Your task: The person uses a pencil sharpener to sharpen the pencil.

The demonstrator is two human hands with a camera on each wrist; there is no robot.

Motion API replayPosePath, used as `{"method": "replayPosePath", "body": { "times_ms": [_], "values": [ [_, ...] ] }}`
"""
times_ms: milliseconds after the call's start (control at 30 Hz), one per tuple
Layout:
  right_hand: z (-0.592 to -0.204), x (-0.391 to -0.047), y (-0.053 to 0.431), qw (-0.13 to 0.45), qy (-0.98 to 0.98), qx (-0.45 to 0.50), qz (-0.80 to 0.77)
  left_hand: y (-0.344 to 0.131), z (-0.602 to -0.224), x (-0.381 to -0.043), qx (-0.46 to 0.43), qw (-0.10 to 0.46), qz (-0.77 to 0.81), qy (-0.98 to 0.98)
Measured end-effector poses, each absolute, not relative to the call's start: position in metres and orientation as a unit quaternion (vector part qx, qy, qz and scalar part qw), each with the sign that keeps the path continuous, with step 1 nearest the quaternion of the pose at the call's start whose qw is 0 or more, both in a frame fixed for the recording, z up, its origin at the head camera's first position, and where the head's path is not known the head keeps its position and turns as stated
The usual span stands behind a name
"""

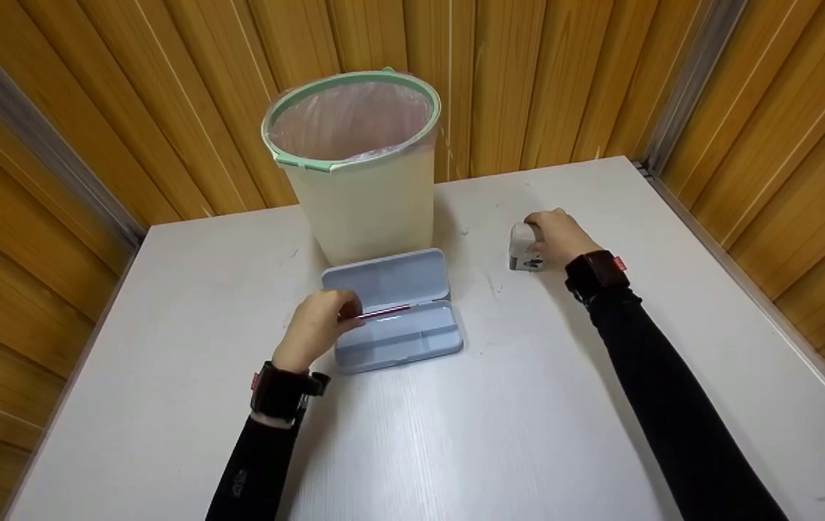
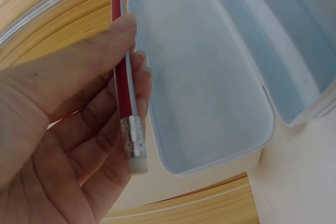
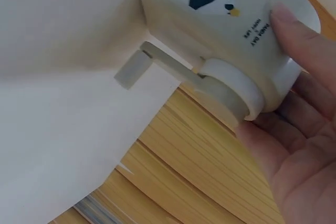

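Observation:
Between thumb and fingers my left hand (image 1: 317, 323) pinches a red-and-silver striped pencil (image 2: 124, 87), its white eraser end toward the wrist camera. In the head view the pencil lies level over the open light-blue pencil case (image 1: 398, 354), whose lid (image 1: 387, 278) is folded back. Off to the right, my right hand (image 1: 561, 235) grips a cream crank pencil sharpener (image 3: 226, 30) with a panda print, which stands on the table. Its crank handle (image 3: 170, 66) points away from the fingers in the right wrist view.
Right behind the pencil case stands a cream trash bin (image 1: 373, 206) with a green rim and a clear liner bag. The white table (image 1: 456, 441) meets wood-panelled walls (image 1: 514, 87) at the back and sides.

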State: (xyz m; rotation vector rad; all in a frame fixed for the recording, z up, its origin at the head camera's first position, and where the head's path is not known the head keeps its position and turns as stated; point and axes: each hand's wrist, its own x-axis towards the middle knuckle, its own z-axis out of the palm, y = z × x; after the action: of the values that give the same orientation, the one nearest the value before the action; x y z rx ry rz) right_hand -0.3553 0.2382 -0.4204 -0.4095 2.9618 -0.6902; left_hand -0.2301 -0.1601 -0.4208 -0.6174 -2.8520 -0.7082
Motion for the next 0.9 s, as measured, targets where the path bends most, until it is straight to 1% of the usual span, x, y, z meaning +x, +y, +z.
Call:
{"method": "replayPosePath", "body": {
  "times_ms": [267, 533, 900],
  "values": [
    [-0.419, -0.33, 0.235, 0.059, 0.96, -0.13, -0.242, -0.159, -0.421, -0.231, -0.208, 0.073, -0.23, -0.948],
    [-0.417, -0.303, 0.228, 0.051, 0.959, -0.159, -0.228, -0.157, -0.42, -0.23, -0.205, 0.07, -0.238, -0.947],
    [-0.41, -0.27, 0.216, 0.056, 0.962, -0.194, -0.185, -0.15, -0.425, -0.229, -0.209, 0.068, -0.238, -0.946]
  ]
}}
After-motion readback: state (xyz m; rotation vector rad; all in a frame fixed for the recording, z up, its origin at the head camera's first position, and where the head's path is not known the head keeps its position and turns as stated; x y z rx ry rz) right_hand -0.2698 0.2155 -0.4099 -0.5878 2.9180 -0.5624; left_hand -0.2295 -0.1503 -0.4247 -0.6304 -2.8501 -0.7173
